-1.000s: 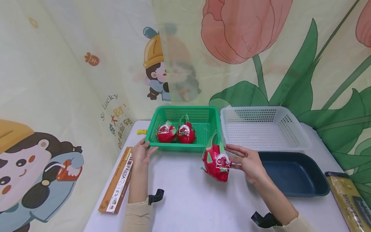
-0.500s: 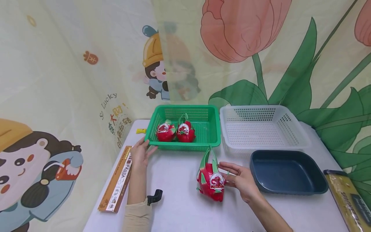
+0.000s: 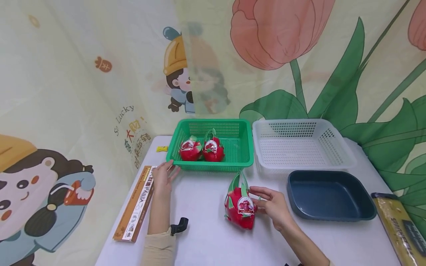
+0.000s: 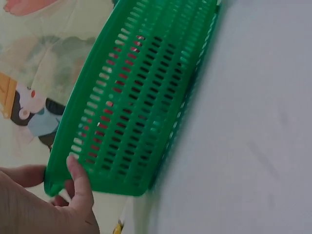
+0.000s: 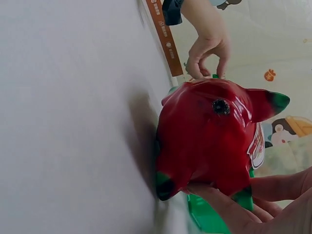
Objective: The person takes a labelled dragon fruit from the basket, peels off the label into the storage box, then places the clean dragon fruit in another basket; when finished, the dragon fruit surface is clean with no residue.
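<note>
My right hand [image 3: 273, 206] holds a red dragon fruit [image 3: 235, 214] with green leaf tips and a round label, low over the table in front of the green basket. In the right wrist view its dark blossom end faces the camera, and my thumb and fingers pinch its side. At the front left corner of the green basket [image 3: 213, 163], my left hand [image 3: 162, 177] grips the rim, thumb and fingers on either side in the left wrist view. Two similar dragon fruits, a left one [image 3: 190, 152] and a right one [image 3: 214, 154], sit inside that basket, toward its left.
Beside the green basket stands a white basket [image 3: 304, 165], with a dark blue tub [image 3: 332, 218] in front of it. A pasta box [image 3: 134, 205] lies along the left table edge, and a spaghetti pack [image 3: 399, 225] at the right. A small yellow packet [image 3: 162, 149] lies behind my left hand.
My right hand has brought the dragon fruit down and toward me, slightly left, away from the green basket's front right corner. My left hand stays at the basket's corner.
</note>
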A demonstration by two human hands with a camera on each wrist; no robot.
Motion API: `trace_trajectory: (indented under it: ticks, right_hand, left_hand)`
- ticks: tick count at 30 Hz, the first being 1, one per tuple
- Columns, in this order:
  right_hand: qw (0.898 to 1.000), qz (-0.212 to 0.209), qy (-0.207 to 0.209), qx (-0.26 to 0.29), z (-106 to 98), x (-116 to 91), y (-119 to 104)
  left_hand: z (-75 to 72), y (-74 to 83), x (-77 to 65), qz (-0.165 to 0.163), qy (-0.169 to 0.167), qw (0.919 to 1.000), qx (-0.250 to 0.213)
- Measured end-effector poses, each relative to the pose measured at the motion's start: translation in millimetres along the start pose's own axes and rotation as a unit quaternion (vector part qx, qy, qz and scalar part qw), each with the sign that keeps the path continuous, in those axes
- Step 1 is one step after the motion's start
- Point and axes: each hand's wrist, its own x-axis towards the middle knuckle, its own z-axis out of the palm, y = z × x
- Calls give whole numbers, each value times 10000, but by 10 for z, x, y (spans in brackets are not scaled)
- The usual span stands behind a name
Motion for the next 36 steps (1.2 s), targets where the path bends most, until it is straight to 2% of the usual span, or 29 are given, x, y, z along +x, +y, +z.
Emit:
trace_trajectory:
  ticks: [3,5,7,9,11,14,16,18,20,25,28,32,36]
  right_hand:
    - [9998,-99,21,-145,12,66,-8]
    - [9995,-154,33,-259,18,93,-11]
    - [9992,-201,30,-357,17,105,-13]
    - [9987,-247,47,-453,13,111,-13]
    - [9981,-309,34,-526,7,121,-12]
    - [9964,-431,-4,-736,-10,131,-14]
    - [9944,-566,-70,-891,-31,133,-23]
    - [9913,-744,-93,-1081,-53,132,-42]
    - [9881,-918,-57,-1234,-80,130,-70]
    - [9833,-1148,96,-1405,-144,112,-177]
    - [9796,-1296,7,-1538,-171,102,-237]
    - [9697,-1542,-28,-1894,-181,84,-295]
    - [9702,-1485,-375,-1879,-168,72,-341]
  left_hand:
    - [121,-103,-66,-333,11,9989,-327]
    - [249,-219,-150,-539,-141,9979,-330]
    - [407,-360,-265,-634,-487,9968,-19]
    - [551,-501,-376,-715,-1016,9908,532]
    - [647,-618,-468,-731,-1729,9740,1271]
    - [718,-740,-557,-551,-2735,9341,2227]
    - [733,-782,-594,-405,-3164,9129,2546]
    - [734,-807,-607,-341,-3421,9011,2643]
    - [735,-816,-615,-307,-3555,8942,2703]
    - [735,-844,-605,-324,-3613,8881,2821]
    - [739,-858,-606,-342,-3581,8897,2810]
    - [739,-864,-626,-360,-3517,8919,2821]
    - [722,-882,-634,-366,-3511,8885,2932]
